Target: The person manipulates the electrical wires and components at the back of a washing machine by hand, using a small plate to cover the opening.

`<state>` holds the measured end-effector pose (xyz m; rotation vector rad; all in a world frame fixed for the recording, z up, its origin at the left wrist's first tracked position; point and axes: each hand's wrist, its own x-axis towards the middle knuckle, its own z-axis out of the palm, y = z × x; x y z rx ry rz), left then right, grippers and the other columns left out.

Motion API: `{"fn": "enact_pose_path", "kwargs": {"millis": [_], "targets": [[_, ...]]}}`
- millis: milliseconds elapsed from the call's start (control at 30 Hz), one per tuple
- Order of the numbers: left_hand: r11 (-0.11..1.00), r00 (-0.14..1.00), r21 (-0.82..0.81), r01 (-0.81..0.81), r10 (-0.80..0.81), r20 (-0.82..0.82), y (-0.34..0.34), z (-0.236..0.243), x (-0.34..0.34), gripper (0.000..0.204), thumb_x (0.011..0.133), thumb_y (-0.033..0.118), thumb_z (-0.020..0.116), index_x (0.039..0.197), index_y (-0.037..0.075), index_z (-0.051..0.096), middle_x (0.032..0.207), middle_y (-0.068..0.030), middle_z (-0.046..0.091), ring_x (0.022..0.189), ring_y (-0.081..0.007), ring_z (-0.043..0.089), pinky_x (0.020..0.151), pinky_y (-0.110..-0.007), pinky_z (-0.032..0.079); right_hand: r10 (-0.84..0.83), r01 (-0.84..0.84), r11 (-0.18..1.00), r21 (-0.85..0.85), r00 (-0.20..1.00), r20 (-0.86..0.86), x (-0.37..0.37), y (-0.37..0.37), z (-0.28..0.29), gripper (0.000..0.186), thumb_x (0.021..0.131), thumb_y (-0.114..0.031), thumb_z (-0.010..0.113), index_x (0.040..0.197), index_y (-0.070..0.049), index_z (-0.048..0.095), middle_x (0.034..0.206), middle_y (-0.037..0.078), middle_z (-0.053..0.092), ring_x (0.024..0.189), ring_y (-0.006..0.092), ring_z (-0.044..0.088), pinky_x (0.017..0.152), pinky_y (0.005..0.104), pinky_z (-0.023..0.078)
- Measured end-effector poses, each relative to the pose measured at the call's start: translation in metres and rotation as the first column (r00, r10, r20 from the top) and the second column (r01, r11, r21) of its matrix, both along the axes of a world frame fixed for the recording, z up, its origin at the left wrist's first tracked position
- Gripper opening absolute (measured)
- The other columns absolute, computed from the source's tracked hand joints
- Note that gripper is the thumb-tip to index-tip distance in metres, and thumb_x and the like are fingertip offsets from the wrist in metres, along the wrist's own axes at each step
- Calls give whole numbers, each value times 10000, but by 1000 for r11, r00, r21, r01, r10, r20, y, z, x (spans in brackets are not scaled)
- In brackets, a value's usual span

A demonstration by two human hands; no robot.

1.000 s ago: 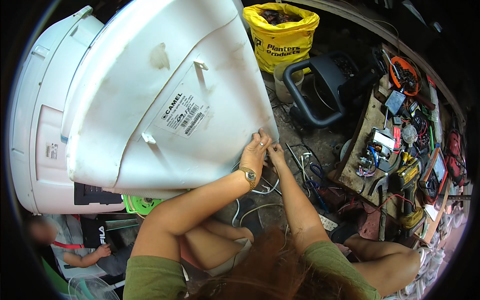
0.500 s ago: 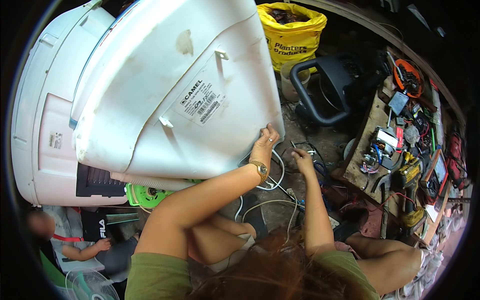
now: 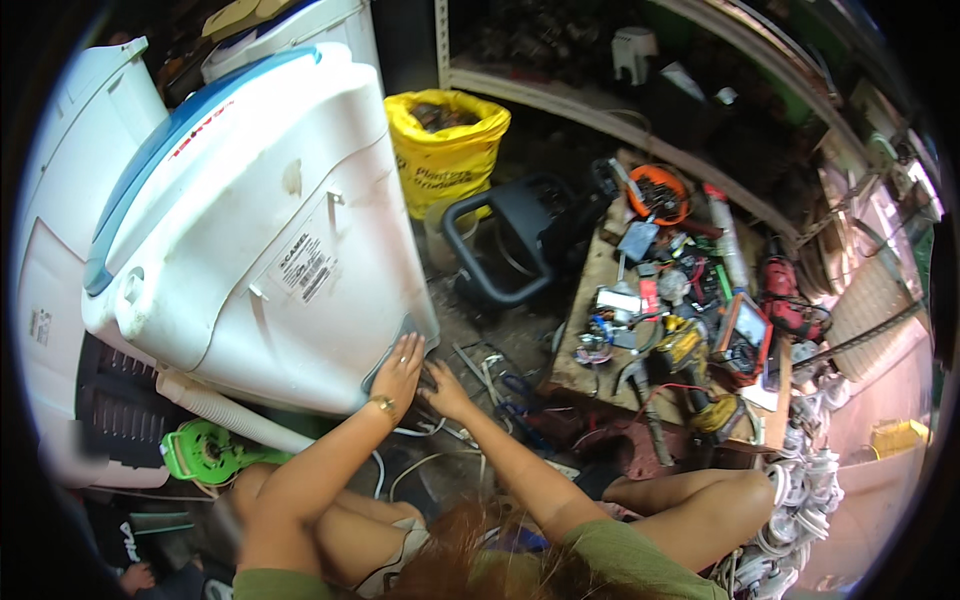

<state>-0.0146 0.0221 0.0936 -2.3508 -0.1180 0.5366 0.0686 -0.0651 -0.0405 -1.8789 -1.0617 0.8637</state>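
Observation:
A big white washing machine with a blue-trimmed top leans tilted to the left. My left hand, a gold bracelet at its wrist, lies flat with fingers spread on the machine's lower corner. My right hand reaches in at the underside of that same corner, fingers apart; what it touches is hidden in shadow. A white ribbed drain hose hangs under the machine. Loose white cables lie on the floor under my forearms.
A second white appliance stands at the left. A yellow sack and a black frame sit behind. A low wooden board at right holds several tools and parts. A green round part lies near my knee.
The machine has tipped further away to the left, showing its blue top. Both hands have followed down to its lower corner.

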Motion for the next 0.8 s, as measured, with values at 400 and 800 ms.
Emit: {"fn": "enact_pose_path", "kwargs": {"millis": [400,800], "targets": [[632,975,-768,109,83,206,-47,113,-45,471,760,278,669,1192,130,554,1044,-49,577,994,-231,574,864,-436,412,687,-672,727,-142,718,116,112,-74,227,349,851,-333,611,994,-16,633,909,172,663,857,328,629,758,409,477],[607,943,-729,-316,115,-312,-57,33,-39,571,831,500,571,1268,139,505,1187,-128,554,1079,-324,562,847,-485,445,-690,669,695,263,519,505,475,-199,278,114,804,-72,638,883,-2,681,721,57,662,600,105,585,544,285,467]]}}
